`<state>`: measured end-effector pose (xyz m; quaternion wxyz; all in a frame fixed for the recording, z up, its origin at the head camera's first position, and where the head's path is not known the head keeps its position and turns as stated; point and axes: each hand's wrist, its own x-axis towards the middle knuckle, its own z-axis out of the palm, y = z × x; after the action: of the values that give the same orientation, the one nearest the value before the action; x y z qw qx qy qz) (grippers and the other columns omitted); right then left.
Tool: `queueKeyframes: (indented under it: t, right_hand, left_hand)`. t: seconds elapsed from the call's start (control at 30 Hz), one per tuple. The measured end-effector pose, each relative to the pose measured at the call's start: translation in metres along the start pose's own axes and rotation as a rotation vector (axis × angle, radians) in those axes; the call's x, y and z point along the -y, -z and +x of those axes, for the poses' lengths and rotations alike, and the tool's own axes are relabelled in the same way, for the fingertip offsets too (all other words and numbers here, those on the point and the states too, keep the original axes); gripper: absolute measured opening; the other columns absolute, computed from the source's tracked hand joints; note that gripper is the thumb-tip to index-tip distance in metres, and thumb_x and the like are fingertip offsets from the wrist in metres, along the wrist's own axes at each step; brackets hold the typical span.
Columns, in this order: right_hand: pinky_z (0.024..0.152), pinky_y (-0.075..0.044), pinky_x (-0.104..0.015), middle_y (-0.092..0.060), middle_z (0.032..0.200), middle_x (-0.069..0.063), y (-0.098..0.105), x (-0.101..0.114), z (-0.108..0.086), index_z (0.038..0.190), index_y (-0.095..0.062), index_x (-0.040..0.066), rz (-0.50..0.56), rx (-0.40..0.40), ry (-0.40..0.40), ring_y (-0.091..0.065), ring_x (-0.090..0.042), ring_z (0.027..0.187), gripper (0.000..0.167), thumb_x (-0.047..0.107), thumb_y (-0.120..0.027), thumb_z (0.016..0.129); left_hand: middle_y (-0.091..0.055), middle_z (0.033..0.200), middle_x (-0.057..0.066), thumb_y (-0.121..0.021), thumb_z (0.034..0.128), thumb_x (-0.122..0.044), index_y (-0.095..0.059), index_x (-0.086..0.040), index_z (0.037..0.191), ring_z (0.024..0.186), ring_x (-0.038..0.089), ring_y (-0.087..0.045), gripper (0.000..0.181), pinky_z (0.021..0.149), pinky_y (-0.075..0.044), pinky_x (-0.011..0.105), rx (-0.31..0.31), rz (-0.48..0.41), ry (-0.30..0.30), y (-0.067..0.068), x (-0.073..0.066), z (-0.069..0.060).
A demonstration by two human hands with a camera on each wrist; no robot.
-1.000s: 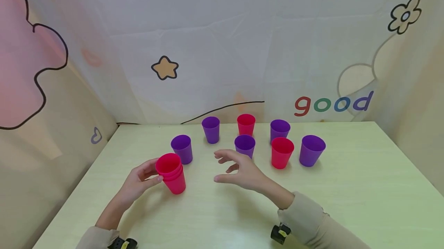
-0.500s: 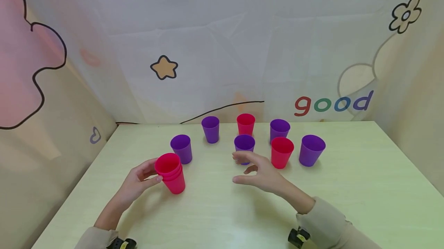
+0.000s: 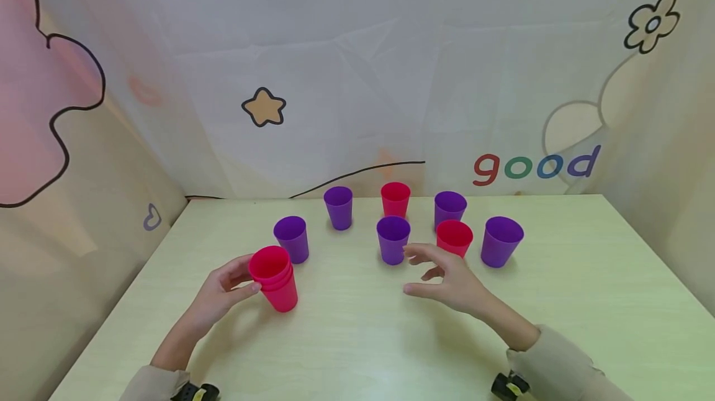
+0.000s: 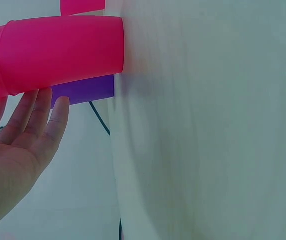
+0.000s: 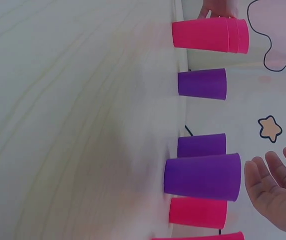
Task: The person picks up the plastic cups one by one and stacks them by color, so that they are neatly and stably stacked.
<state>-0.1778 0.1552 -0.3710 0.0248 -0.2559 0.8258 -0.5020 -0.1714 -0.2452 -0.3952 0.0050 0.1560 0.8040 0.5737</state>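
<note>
My left hand (image 3: 220, 295) holds a stack of nested red plastic cups (image 3: 282, 294) near the rims, thumb on the near side and fingers on the far side. The stack stands upright on the table. In the left wrist view, fingertips touch the side of the red stack (image 4: 63, 52). My right hand (image 3: 449, 280) hovers with fingers apart and nothing between them. It is in front of a red cup (image 3: 455, 235), hiding its lower part, with a purple cup (image 3: 393, 243) just left of its fingertips. In the right wrist view that purple cup (image 5: 202, 176) stands apart from the fingers.
More upright cups stand on the pale table (image 3: 346, 339): a purple cup (image 3: 292, 239) behind the stack, a purple cup (image 3: 338, 208) and a red cup (image 3: 395, 199) at the back, a purple cup (image 3: 449, 208) and another purple cup (image 3: 501, 243) to the right. A printed curtain (image 3: 335, 78) hangs behind.
My right hand has moved steadily to the right, from beside the red stack to in front of the front red cup. The left hand and its stack have stayed in place.
</note>
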Motion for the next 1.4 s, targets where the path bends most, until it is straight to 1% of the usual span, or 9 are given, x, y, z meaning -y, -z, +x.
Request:
queueKeyframes:
  t: [0.13,0.23,0.37,0.53,0.73,0.83,0.97,1.07,1.4]
  right_hand:
    - [0.077,-0.050,-0.032,-0.056,0.119,-0.012,0.006,-0.004,-0.006,0.127,-0.050,0.005,-0.030,-0.022,-0.005,-0.054,-0.026,0.104,0.058,0.022,-0.074,0.076]
    - [0.077,-0.051,-0.031,-0.056,0.119,-0.012,0.011,-0.007,-0.010,0.127,-0.050,0.005,-0.056,-0.041,-0.020,-0.054,-0.027,0.102,0.058,0.022,-0.074,0.077]
    - [0.076,-0.051,-0.032,-0.056,0.118,-0.012,0.017,-0.010,-0.016,0.127,-0.049,0.006,-0.081,-0.088,-0.070,-0.055,-0.029,0.102,0.058,0.024,-0.073,0.077]
    - [0.074,-0.050,-0.033,-0.056,0.115,-0.015,0.024,-0.014,-0.020,0.127,-0.048,0.003,-0.127,-0.214,-0.136,-0.055,-0.032,0.099,0.061,0.024,-0.074,0.076]
    - [0.070,-0.048,-0.024,-0.052,0.110,-0.015,0.030,-0.024,-0.020,0.129,-0.044,0.000,-0.203,-0.370,-0.185,-0.055,-0.031,0.094,0.065,0.025,-0.074,0.077]
    - [0.071,-0.048,-0.027,-0.049,0.111,-0.016,0.032,-0.027,-0.019,0.131,-0.040,-0.001,-0.233,-0.416,-0.221,-0.052,-0.031,0.096,0.069,0.027,-0.073,0.078]
    - [0.081,-0.047,-0.042,-0.040,0.127,-0.021,0.034,-0.030,-0.016,0.137,-0.029,-0.002,-0.226,-0.410,-0.291,-0.046,-0.037,0.108,0.079,0.031,-0.070,0.080]
    - [0.089,-0.042,-0.050,-0.030,0.138,-0.023,0.033,-0.032,-0.013,0.142,-0.019,-0.002,-0.179,-0.386,-0.340,-0.038,-0.040,0.119,0.087,0.034,-0.069,0.080]
    - [0.094,-0.038,-0.051,-0.021,0.144,-0.022,0.028,-0.039,0.000,0.145,-0.005,0.002,-0.068,-0.343,-0.479,-0.027,-0.040,0.127,0.097,0.038,-0.068,0.080]
  left_hand:
    - [-0.055,0.116,0.013,-0.063,0.0843,-0.006,-0.044,0.004,0.128,0.100,0.014,-0.055,0.049,0.081,-0.048,0.024,-0.001,-0.004,0.001,0.000,0.000,0.000]
    - [-0.057,0.114,0.006,-0.064,0.0842,-0.007,-0.045,0.003,0.128,0.100,0.013,-0.055,0.049,0.081,-0.048,0.025,-0.001,0.002,-0.003,0.000,0.001,0.000]
    - [-0.057,0.113,0.000,-0.064,0.0840,-0.010,-0.045,0.002,0.128,0.100,0.013,-0.056,0.050,0.081,-0.048,0.025,-0.002,0.015,0.003,0.002,0.003,0.000]
    - [-0.057,0.113,-0.001,-0.064,0.0843,-0.010,-0.045,0.001,0.128,0.101,0.015,-0.055,0.050,0.081,-0.048,0.025,-0.001,0.020,0.004,0.002,0.003,-0.001]
    - [-0.057,0.114,0.006,-0.064,0.0844,-0.009,-0.045,0.003,0.128,0.100,0.014,-0.056,0.049,0.081,-0.048,0.024,-0.007,0.020,-0.012,0.001,0.003,-0.001]
    - [-0.057,0.114,0.007,-0.064,0.0843,-0.009,-0.045,0.003,0.128,0.099,0.013,-0.056,0.049,0.081,-0.048,0.024,-0.006,0.018,-0.015,0.001,0.003,0.000]
    - [-0.057,0.114,0.004,-0.064,0.0842,-0.009,-0.045,0.002,0.128,0.100,0.014,-0.056,0.049,0.080,-0.049,0.025,-0.005,0.019,-0.011,0.001,0.004,0.000]
    - [-0.057,0.114,0.002,-0.064,0.0841,-0.010,-0.045,0.001,0.128,0.100,0.014,-0.056,0.050,0.081,-0.049,0.025,-0.003,0.021,-0.001,0.002,0.005,0.000]
    - [-0.057,0.113,0.003,-0.064,0.0842,-0.009,-0.045,0.001,0.128,0.099,0.014,-0.056,0.048,0.081,-0.049,0.026,0.000,0.023,-0.006,0.002,0.004,0.000]
